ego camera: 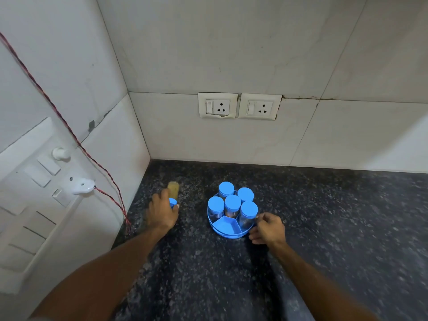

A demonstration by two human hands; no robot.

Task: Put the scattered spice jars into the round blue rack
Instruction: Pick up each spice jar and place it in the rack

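Observation:
The round blue rack [225,227] stands on the dark granite counter, with several blue-lidded clear jars [232,203] upright in it. Its front compartment holds no jar. A last jar [173,189] with yellowish contents lies on its side to the left, lid toward me. My left hand [162,213] is closed around its blue lid end. My right hand [268,228] rests against the rack's right rim, fingers curled at the wire edge beside the nearest jar.
White tiled walls meet in the corner behind the counter. Two wall sockets [239,105] sit on the back wall. A switch panel [41,181] and a red twisted cord [111,200] run down the left wall to the counter [324,216].

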